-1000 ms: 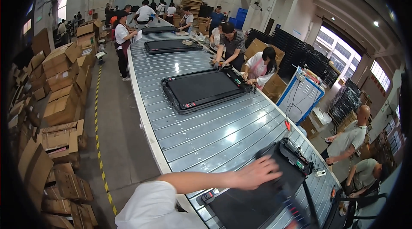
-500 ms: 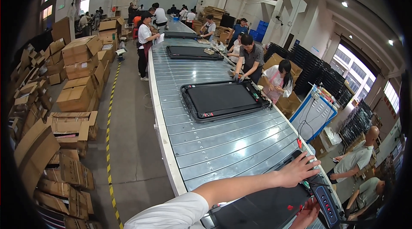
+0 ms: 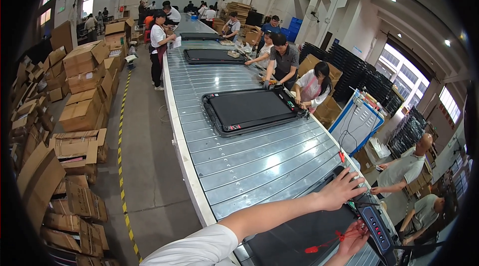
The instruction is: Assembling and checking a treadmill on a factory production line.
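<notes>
You are leaning over a long metal conveyor, your left hand lying flat with fingers spread on the far end of a black treadmill, seemingly steadying it. Your right hand is pinching a red cord beside the dark control bar, fingers closed on it. The treadmill is lying flat on the belt just in front of you. Farther along, another treadmill is lying the same way, with workers bending over it. Cardboard boxes are stacked at your left.
</notes>
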